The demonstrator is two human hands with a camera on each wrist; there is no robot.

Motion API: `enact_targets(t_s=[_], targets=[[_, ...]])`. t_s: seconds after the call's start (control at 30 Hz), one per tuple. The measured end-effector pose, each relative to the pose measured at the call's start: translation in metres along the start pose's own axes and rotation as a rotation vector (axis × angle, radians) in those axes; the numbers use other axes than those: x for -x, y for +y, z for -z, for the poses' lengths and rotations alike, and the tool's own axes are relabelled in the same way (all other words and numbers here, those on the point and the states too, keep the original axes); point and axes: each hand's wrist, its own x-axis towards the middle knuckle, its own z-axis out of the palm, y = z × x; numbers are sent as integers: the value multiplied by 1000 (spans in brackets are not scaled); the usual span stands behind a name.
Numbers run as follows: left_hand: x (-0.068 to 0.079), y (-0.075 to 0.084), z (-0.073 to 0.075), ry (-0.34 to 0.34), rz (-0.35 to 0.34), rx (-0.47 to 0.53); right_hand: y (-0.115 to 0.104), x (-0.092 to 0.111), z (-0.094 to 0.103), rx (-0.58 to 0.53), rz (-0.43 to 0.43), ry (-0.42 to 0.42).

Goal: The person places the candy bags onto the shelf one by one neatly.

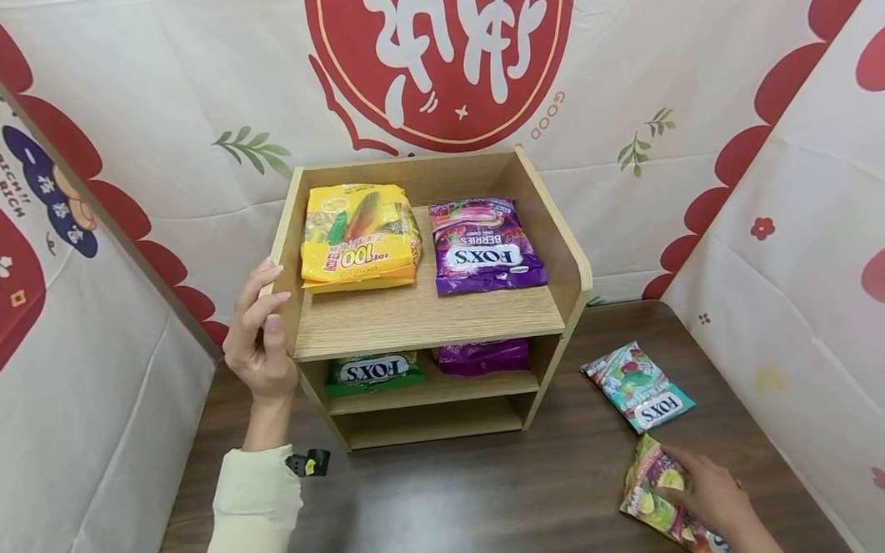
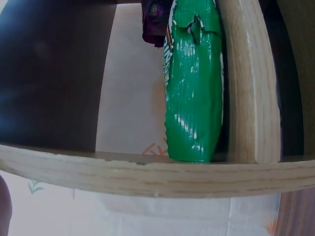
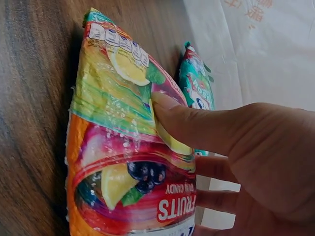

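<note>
My left hand holds the left side panel of a small wooden shelf, fingertips bent over its edge. At the lower right, my right hand grips a colourful bag of fruit candy. In the right wrist view its thumb presses the printed face of the bag, and the other fingers go behind the far edge. Just beyond lies a teal Fox's candy bag on the table. The left wrist view shows a green candy bag inside the shelf, but only a sliver of the hand.
On the top board sit a yellow candy bag and a purple Fox's bag. The middle level holds a green Fox's bag and another purple bag. Printed cloth walls enclose the brown table.
</note>
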Motion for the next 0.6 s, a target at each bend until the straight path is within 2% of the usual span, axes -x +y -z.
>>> enact_targets(t_s=[0.4, 0.6], targets=[[0, -1, 0, 5, 2, 22, -25, 1, -9, 40, -30, 20], [1, 0, 0, 1, 10, 20, -41, 0, -13, 51, -36, -10]])
